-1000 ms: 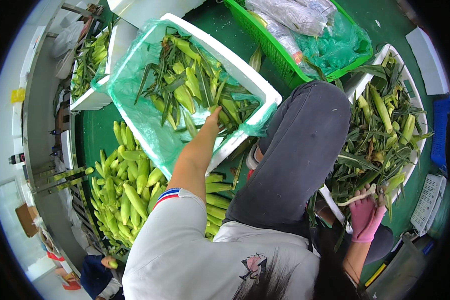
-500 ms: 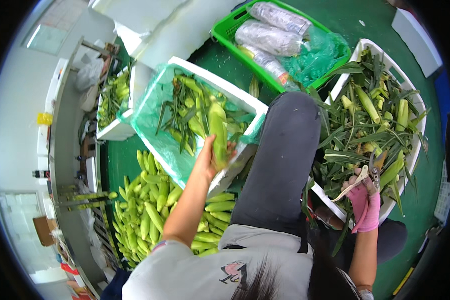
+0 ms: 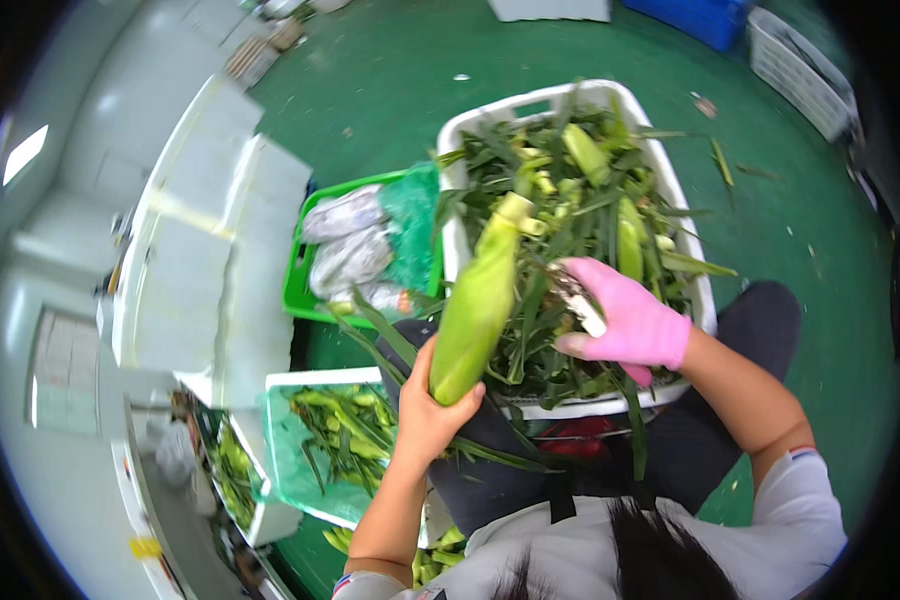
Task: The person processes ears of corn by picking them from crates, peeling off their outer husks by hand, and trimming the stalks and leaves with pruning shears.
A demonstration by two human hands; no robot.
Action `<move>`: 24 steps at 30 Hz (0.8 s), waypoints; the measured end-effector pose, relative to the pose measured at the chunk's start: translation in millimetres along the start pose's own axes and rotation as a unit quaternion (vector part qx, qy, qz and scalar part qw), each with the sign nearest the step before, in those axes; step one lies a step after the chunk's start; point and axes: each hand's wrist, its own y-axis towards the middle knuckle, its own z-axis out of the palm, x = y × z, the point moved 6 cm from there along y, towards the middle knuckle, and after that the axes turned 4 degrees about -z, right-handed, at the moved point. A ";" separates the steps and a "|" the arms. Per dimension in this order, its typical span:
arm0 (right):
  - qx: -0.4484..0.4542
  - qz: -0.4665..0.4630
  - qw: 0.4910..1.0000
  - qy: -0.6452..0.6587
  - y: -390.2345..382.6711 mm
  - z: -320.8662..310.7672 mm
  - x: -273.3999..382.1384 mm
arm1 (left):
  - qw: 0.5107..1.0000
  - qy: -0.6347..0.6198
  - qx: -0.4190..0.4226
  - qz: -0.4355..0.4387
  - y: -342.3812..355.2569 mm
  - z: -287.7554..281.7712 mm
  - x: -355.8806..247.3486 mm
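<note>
My bare left hand (image 3: 422,412) is wrapped round the lower end of a green ear of corn (image 3: 473,315) in its husk. The ear tilts upward, its pale cut stalk end at the top. In a pink glove, my right hand (image 3: 632,314) grips pruning shears (image 3: 586,312); a white handle shows between the fingers, while the blades are blurred. Both hands are over the near part of a white basket (image 3: 682,200), heaped with stripped leaves (image 3: 590,225), stalk ends and a few ears.
Left of the basket stands a green crate (image 3: 295,285) with plastic-wrapped bundles. Nearer, a foam box (image 3: 315,378) lined with green plastic holds corn in leaves. More ears (image 3: 440,562) lie on the floor beside me. White foam boards (image 3: 185,240) stand at far left.
The view has turned right. My left hand has brought the ear from the foam box to the white basket's edge. My right hand still holds the shears, now nearer the ear.
</note>
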 end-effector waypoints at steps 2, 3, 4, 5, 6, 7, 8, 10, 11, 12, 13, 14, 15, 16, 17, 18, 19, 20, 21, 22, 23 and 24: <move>-0.038 -0.045 0.995 -0.081 -2.2 -11.4 -6.9 | 0.994 0.035 0.092 -0.041 5.0 20.9 -9.9; -0.040 -0.032 0.998 -0.044 -5.5 -15.2 -12.1 | 0.990 0.024 0.129 -0.054 9.9 26.0 -7.6; -0.052 -0.047 0.996 -0.054 -7.8 -14.9 -19.3 | 0.984 0.016 0.161 -0.070 12.8 25.9 -4.7; -0.042 -0.007 0.999 -0.023 -10.3 -14.3 -29.9 | 0.982 0.006 0.178 -0.066 17.9 25.8 -6.0; -0.030 0.031 0.999 0.009 -12.3 -13.7 -38.4 | 0.980 -0.001 0.189 -0.069 24.6 26.9 -5.1; -0.033 0.070 0.997 0.000 -9.5 -11.5 -40.6 | 0.976 0.001 0.197 -0.093 27.7 22.0 -3.7; -0.057 0.079 0.995 -0.009 -10.7 -8.4 -48.1 | 0.972 -0.001 0.209 -0.112 34.9 20.7 -1.0; -0.030 0.180 0.970 0.158 -14.3 3.8 -64.0 | 0.965 0.003 0.232 -0.124 48.6 14.6 1.8; -0.033 0.200 0.926 0.318 -18.1 8.9 -62.3 | 0.952 -0.025 0.241 -0.188 53.1 11.6 7.2; -0.032 0.199 0.926 0.319 -21.6 4.7 -57.2 | 0.934 -0.055 0.249 -0.250 56.7 9.4 11.9; -0.090 0.191 0.911 0.354 -23.6 -9.0 -47.6 | 0.939 -0.029 0.247 -0.238 62.9 5.1 8.1; -0.146 0.183 0.892 0.386 -23.6 -18.6 -43.7 | 0.940 -0.029 0.242 -0.238 70.4 -1.7 6.1; -0.186 0.095 0.943 0.259 -21.3 -34.0 -43.9 | 0.956 0.086 0.260 -0.101 81.6 -7.6 -7.5; -0.193 0.034 0.968 0.155 -18.4 -46.2 -27.7 | 0.941 0.198 0.272 0.034 86.1 -8.8 -19.1; -0.180 -0.042 0.981 0.053 -15.1 -51.1 -15.5 | 0.919 0.265 0.280 0.078 87.3 -4.6 -39.7; -0.163 -0.119 0.978 -0.050 -12.2 -50.8 -5.3 | 0.901 0.307 0.304 0.040 89.8 -0.7 -52.5; -0.105 -0.164 0.979 -0.061 -8.9 -42.3 0.3 | 0.880 0.325 0.341 0.063 93.2 3.5 -62.8; -0.035 -0.174 0.984 -0.035 -5.7 -28.1 -2.6 | 0.856 0.343 0.377 0.087 98.3 8.0 -73.8; 0.017 -0.107 0.994 -0.003 -6.3 -16.7 -12.8 | 0.840 0.335 0.417 0.086 101.3 14.1 -88.6; 0.068 -0.037 0.997 0.029 -11.1 -2.5 -25.1 | 0.803 0.393 0.429 0.132 103.8 20.2 -107.2; 0.015 -0.062 0.995 0.082 -13.2 3.5 -27.4 | 0.796 0.409 0.398 0.203 109.1 22.4 -118.2; 0.015 -0.063 0.994 0.084 -17.4 9.9 -28.0 | 0.784 0.422 0.365 0.272 109.7 23.2 -127.8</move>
